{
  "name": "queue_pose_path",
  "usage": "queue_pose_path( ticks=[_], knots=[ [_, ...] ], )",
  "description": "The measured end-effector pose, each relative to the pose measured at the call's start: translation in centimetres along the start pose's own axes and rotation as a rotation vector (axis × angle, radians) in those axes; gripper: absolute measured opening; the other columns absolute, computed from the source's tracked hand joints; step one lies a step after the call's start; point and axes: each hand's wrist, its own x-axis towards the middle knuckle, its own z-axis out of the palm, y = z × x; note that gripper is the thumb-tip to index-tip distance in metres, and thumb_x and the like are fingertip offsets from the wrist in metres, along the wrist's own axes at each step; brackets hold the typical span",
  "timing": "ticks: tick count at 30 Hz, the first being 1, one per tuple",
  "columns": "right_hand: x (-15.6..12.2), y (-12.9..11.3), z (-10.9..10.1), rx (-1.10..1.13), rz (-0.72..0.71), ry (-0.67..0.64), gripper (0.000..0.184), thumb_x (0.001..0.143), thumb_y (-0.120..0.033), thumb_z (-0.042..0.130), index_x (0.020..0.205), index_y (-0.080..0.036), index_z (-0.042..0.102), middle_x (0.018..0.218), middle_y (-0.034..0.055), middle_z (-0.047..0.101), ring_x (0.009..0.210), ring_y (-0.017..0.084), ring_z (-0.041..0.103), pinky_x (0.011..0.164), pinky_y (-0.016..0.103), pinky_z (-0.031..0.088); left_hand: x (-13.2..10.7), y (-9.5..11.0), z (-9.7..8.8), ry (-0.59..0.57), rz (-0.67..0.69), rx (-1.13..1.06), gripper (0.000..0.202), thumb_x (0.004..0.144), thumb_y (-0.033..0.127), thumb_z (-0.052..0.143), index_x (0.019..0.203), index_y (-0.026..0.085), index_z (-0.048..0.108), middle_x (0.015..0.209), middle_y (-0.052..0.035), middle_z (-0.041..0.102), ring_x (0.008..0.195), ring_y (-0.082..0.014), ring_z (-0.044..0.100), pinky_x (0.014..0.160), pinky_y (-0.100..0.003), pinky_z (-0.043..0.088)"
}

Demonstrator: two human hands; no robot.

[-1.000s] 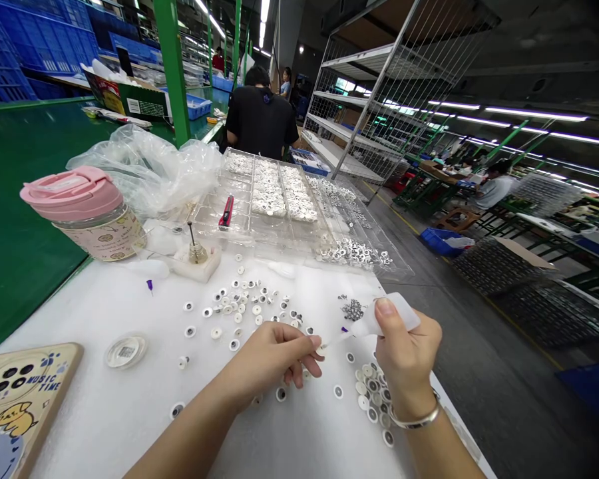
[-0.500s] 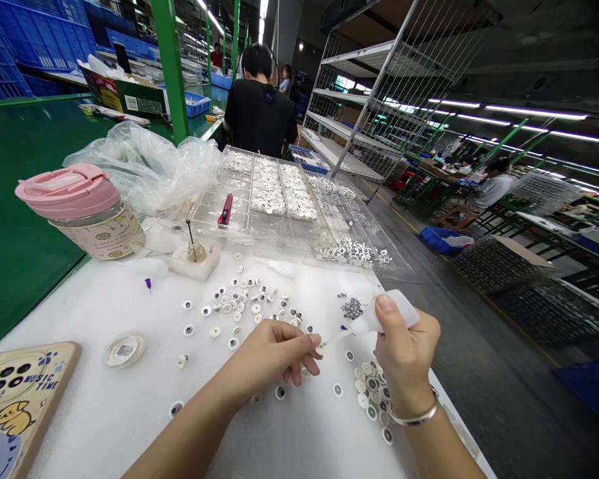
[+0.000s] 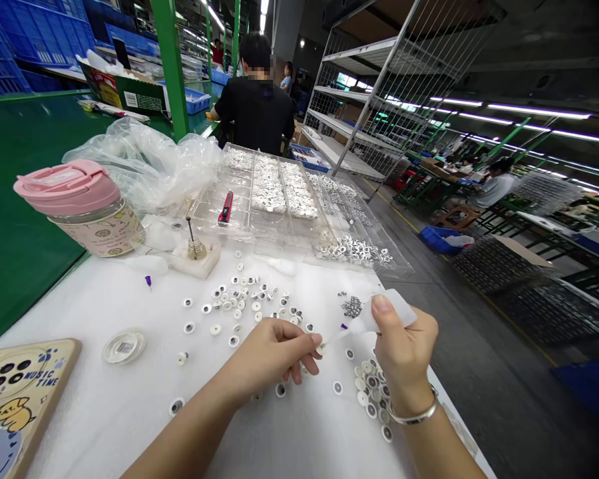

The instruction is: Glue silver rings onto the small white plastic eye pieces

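Between thumb and fingers, my left hand (image 3: 284,349) pinches a small white disc (image 3: 321,346) near the middle of the white work surface. My right hand (image 3: 404,349) is wrapped round a white squeeze bottle (image 3: 392,316), its thumb on the side. The bottle tilts left, and its pale nozzle (image 3: 335,334) points at the disc; whether the tip touches it I cannot tell. Loose discs with dark centres (image 3: 239,303) lie scattered beyond my left hand. A denser pile of discs (image 3: 372,389) sits beside my right wrist, and small metal parts (image 3: 352,307) lie behind the bottle.
Clear divided trays (image 3: 279,226) of white and metal parts stand at the back, a red cutter (image 3: 225,207) on them. A pink-lidded cup (image 3: 74,206), a small glass bottle (image 3: 196,250), a round clear dish (image 3: 124,348) and a phone (image 3: 24,399) are leftward. A person (image 3: 257,106) sits ahead.
Both hands stay almost in place, the disc and bottle still held. The bottle and right hand shift very slightly left. The person ahead has moved a little, an arm reaching left.
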Motion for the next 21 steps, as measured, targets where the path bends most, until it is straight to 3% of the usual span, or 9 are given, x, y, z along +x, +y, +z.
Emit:
queue_pose_path(
  ticks=[6,8,12,16,21],
  knots=[
    [1.0,0.1,0.2,0.398,0.169,0.219,0.038,0.075,-0.038,0.056,0.050,-0.013,0.042,0.046,-0.0009,0.037,0.045,0.008,0.038,0.043,0.021,0.031,0.0,-0.1,-0.1,-0.001,-0.007,-0.007,0.042,0.075,0.051,0.051,0.070,0.010,0.062,0.072,-0.0078,0.063,0.051,-0.0106,0.049,0.049,-0.021,0.036],
    [1.5,0.0,0.3,0.510,0.223,0.230,0.039,0.075,-0.042,0.054,0.051,-0.012,0.047,0.045,-0.0007,0.039,0.042,0.007,0.038,0.041,0.021,0.033,-0.1,0.0,-0.1,-0.001,-0.012,-0.009,0.042,0.075,0.051,0.051,0.070,0.010,0.061,0.072,-0.0079,0.063,0.051,-0.0105,0.049,0.050,-0.021,0.036],
    [1.9,-0.1,0.0,0.572,0.273,0.120,0.031,0.076,-0.041,0.055,0.079,-0.011,0.064,0.050,0.0014,0.051,0.044,0.010,0.049,0.044,0.023,0.041,-0.2,0.3,-0.3,0.014,-0.001,-0.027,0.041,0.075,0.049,0.052,0.070,0.010,0.062,0.070,-0.0073,0.062,0.051,-0.0103,0.049,0.050,-0.021,0.036],
    [2.3,0.1,-0.1,0.548,0.245,0.042,0.025,0.071,-0.026,0.064,0.093,-0.017,0.062,0.075,0.0048,0.063,0.069,0.015,0.061,0.068,0.032,0.049,-0.2,0.5,-0.6,0.071,0.016,-0.064,0.041,0.075,0.049,0.053,0.069,0.009,0.062,0.068,-0.0068,0.062,0.050,-0.0092,0.048,0.050,-0.021,0.035],
    [3.3,1.0,1.4,0.268,0.346,-0.251,0.040,0.065,-0.025,0.067,0.103,-0.016,0.057,0.103,0.0090,0.060,0.098,0.019,0.056,0.088,0.036,0.042,0.0,0.5,-1.2,0.175,0.043,-0.138,0.044,0.074,0.052,0.053,0.072,0.009,0.062,0.073,-0.0073,0.062,0.050,-0.0085,0.047,0.049,-0.020,0.034]
  ],
)
